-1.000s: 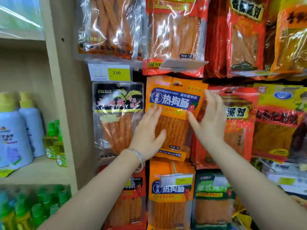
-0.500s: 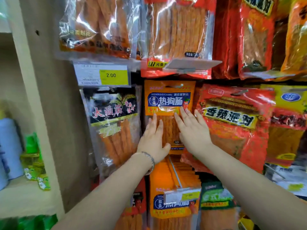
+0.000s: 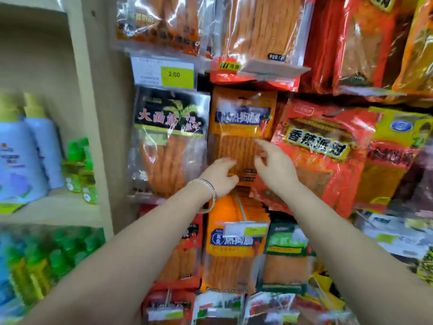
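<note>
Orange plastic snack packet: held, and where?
Cannot tell: on the orange packet, left hand touches lower left, right hand the right edge; blur hides any grip.

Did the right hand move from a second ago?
Yes. Against the red packet, the right hand went left and down, reaching the orange packet.

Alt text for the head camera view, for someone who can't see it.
Two hands touch an orange snack packet hanging in a shop, the left hand at its lower edge, the right hand at its right side. A black packet hangs left of it, a red packet right.
</note>
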Available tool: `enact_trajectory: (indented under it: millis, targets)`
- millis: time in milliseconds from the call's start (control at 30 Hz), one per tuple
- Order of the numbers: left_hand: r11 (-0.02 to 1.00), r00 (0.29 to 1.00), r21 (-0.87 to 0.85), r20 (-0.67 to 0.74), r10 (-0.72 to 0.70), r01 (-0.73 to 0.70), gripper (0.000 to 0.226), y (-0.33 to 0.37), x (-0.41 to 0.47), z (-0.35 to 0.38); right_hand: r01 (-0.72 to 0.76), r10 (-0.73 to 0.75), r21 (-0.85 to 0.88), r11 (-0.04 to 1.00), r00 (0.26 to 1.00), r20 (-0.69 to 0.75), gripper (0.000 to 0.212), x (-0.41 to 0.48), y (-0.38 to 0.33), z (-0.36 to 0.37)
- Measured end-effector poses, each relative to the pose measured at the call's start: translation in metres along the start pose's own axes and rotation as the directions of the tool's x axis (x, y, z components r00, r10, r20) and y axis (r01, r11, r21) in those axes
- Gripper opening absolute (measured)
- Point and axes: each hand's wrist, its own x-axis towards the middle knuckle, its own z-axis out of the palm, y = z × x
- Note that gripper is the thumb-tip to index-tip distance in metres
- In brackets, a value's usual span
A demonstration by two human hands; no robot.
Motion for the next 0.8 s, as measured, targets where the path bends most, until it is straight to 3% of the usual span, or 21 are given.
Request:
enact_trajectory:
  millis: [133,233,300,367,433,500,567,667,733,800]
  targets:
    - [0.976,0.995,-0.217,-0.086,-0.041,0.021,0.032,-0.012,-0.093,0.020,-0.202,0.208,0.382,0.902,0.978,0.027,0.022,-0.079,-0.008,0.006]
    - [0.914,0.971,-0.349,-0.038,-0.235,0.207,0.022,-0.043,-0.181,0.048,-0.316,0.267,0.461,0.829,0.949,0.170,0.016,-0.155,-0.013,0.023]
    - [0.840,0.913,-0.386,0.010,-0.408,0.380,0.031,-0.071,-0.248,0.071,-0.416,0.286,0.472,0.777,0.902,0.325,0.016,-0.209,-0.019,0.037]
    - [0.712,0.815,-0.432,0.105,-0.570,0.554,0.034,-0.096,-0.318,0.091,-0.530,0.312,0.427,0.732,0.819,0.482,0.015,-0.263,-0.027,0.054]
    - [0.536,0.679,-0.468,0.215,-0.702,0.703,0.015,-0.123,-0.386,0.109,-0.649,0.345,0.342,0.680,0.694,0.632,0.018,-0.316,-0.041,0.074]
    - [0.326,0.530,-0.516,0.318,-0.786,0.792,0.023,-0.149,-0.444,0.113,-0.717,0.359,0.242,0.653,0.575,0.735,0.022,-0.363,-0.060,0.096]
    - [0.199,0.393,-0.503,0.314,-0.864,0.841,0.020,-0.169,-0.494,0.110,-0.734,0.328,0.141,0.665,0.456,0.827,0.021,-0.401,-0.084,0.118]
    - [0.156,0.233,-0.289,0.254,-0.939,0.944,0.017,-0.201,-0.557,0.093,-0.716,0.279,0.019,0.698,0.296,0.913,0.025,-0.448,-0.125,0.154]
    - [0.051,0.138,-0.311,0.267,-0.954,0.949,0.025,-0.224,-0.588,0.079,-0.701,0.263,-0.041,0.712,0.212,0.941,0.027,-0.470,-0.155,0.178]
    - [0.024,0.107,-0.335,0.232,-0.967,0.942,0.020,-0.252,-0.612,0.059,-0.672,0.219,-0.068,0.737,0.142,0.965,0.025,-0.482,-0.187,0.205]
